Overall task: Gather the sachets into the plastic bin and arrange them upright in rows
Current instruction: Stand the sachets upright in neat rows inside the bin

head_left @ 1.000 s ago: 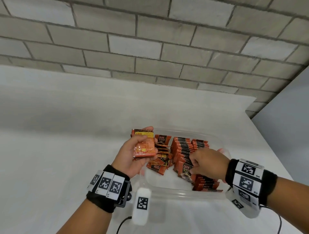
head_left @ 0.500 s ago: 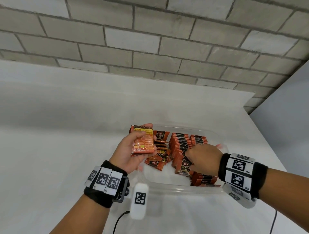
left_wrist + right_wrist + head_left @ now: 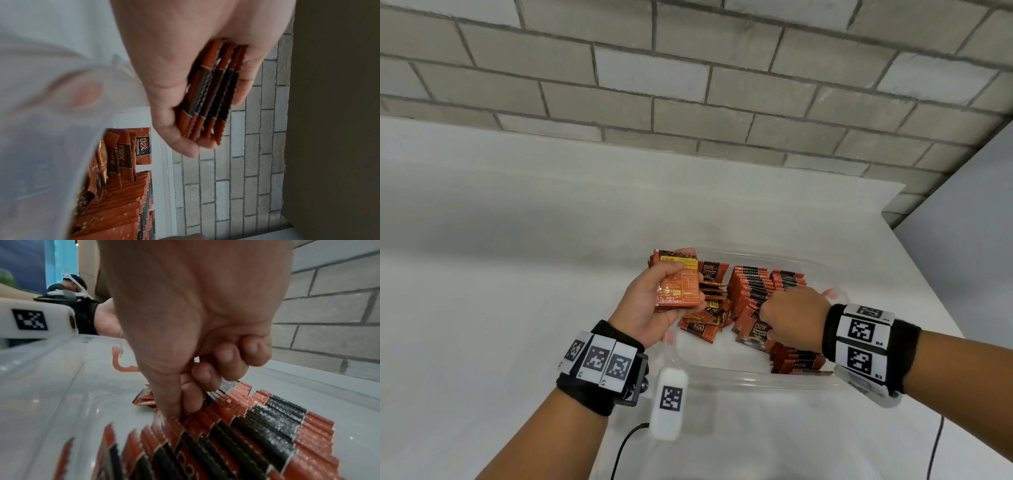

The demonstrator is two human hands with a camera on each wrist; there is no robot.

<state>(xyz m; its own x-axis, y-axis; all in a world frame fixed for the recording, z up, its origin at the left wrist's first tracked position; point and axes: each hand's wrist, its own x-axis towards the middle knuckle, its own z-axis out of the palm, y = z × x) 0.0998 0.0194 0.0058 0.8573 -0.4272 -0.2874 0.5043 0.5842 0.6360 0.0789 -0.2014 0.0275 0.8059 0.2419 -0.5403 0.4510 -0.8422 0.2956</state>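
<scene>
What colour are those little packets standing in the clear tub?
The sachets are orange-red with a black band, clearest in the head view.

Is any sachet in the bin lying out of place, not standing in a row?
Yes. A loose pile of sachets lies flat and crooked at the left side of the bin, beside the upright rows. Nothing looks torn or spilled.

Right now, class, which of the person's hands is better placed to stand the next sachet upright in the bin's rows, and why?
Right. The right hand already rests on the upright rows inside the bin, fingers curled among the sachet tops. The left hand is occupied gripping a stack of sachets above the bin's left edge.
</scene>
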